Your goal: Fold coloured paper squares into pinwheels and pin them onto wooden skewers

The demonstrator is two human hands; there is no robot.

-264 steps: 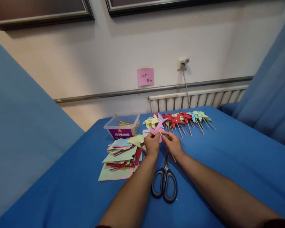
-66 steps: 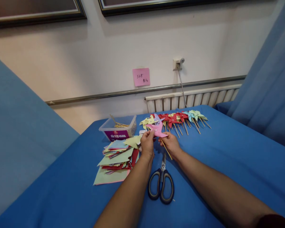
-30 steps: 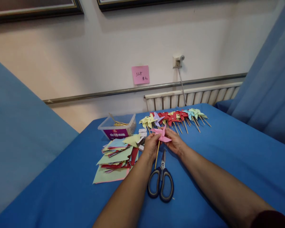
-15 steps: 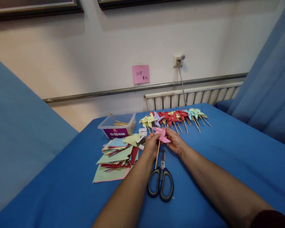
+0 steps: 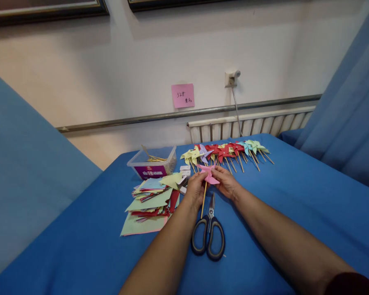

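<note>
A pink paper pinwheel (image 5: 209, 175) on a thin wooden stick (image 5: 204, 200) is held between my two hands. My left hand (image 5: 196, 189) is closed on its left side, the thumb near the middle and the stick hanging beside the fingers. On the right side, my right hand (image 5: 226, 182) pinches a blade of the pinwheel between thumb and fingers. Dark-handled scissors (image 5: 209, 233) lie on the blue cloth just below, blades pointing away from me, the stick's lower end close to the handles.
Left of my hands sits a stack of coloured paper (image 5: 150, 207). Behind it stands a clear plastic box (image 5: 169, 164) with wooden sticks. Small white boxes (image 5: 185, 170) are beside the paper. Several finished pinwheels (image 5: 224, 153) lie along the far edge of the blue table (image 5: 283, 188).
My right thumb and fingers have shifted slightly inward over the pinwheel's right blade. The pinwheel stays in both hands, almost in the same place.
</note>
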